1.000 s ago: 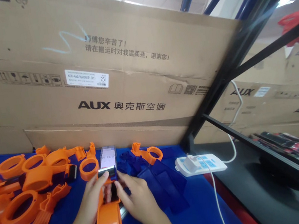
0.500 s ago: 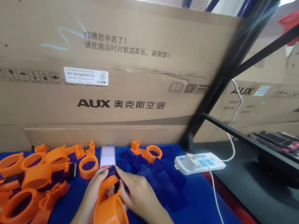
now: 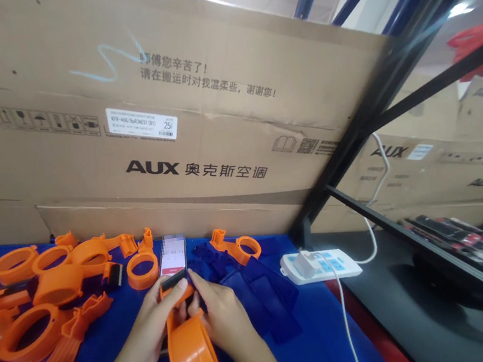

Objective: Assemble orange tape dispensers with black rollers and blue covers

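Between both hands I hold an orange tape dispenser (image 3: 193, 360), its wide ring hanging down toward me. My left hand (image 3: 155, 318) is closed on the dispenser's upper end, with the thumb lying along a dark strip (image 3: 173, 280) there. From the other side my right hand (image 3: 224, 310) grips the same end, its fingers partly hidden behind the orange plastic. Just beyond my fingertips lies a phone (image 3: 173, 254) with a lit screen. Dark blue flat pieces (image 3: 263, 298) are heaped right of my right hand.
Several more orange tape dispensers (image 3: 33, 336) crowd the left of the blue tabletop (image 3: 318, 327). Another orange dispenser (image 3: 248, 249) lies behind the blue pieces. A white power strip (image 3: 320, 265) with a cable sits at right. A cardboard box (image 3: 215, 124) walls off the back, beside a black metal frame (image 3: 334, 167).
The dispenser has shifted slightly right and turned in my hands. My left thumb now lies across its dark end, and the blue piece seen there before no longer shows.
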Demonstrator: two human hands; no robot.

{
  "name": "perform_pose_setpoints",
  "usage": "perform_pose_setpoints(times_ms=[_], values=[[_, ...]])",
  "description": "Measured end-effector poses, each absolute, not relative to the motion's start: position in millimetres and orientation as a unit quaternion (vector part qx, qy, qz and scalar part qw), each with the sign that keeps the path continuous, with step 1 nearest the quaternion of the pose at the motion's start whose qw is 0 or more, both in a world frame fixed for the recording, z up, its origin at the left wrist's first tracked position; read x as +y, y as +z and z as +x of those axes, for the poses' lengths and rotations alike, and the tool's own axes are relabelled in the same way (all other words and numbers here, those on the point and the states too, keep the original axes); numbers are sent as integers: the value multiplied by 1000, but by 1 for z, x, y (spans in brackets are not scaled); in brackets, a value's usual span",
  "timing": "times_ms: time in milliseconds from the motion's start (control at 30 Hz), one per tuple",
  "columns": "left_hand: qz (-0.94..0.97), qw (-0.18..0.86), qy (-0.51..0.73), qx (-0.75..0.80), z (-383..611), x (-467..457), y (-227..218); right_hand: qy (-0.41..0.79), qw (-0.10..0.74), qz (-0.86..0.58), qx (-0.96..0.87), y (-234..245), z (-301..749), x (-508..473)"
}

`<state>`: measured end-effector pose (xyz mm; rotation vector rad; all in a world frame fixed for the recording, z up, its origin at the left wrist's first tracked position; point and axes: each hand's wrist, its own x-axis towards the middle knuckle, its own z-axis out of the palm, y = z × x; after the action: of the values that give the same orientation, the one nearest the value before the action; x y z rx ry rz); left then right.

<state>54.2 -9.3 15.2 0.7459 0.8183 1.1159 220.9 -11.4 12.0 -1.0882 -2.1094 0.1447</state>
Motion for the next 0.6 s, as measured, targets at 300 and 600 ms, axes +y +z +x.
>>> perform_pose_setpoints(times_ms=[300,600], values=[[375,703,471,379,51,-10,13,75,344,-432,-830,7,218,-16],[343,723,470,372,52,-8,15,75,335,-420,-840,7,218,-15]])
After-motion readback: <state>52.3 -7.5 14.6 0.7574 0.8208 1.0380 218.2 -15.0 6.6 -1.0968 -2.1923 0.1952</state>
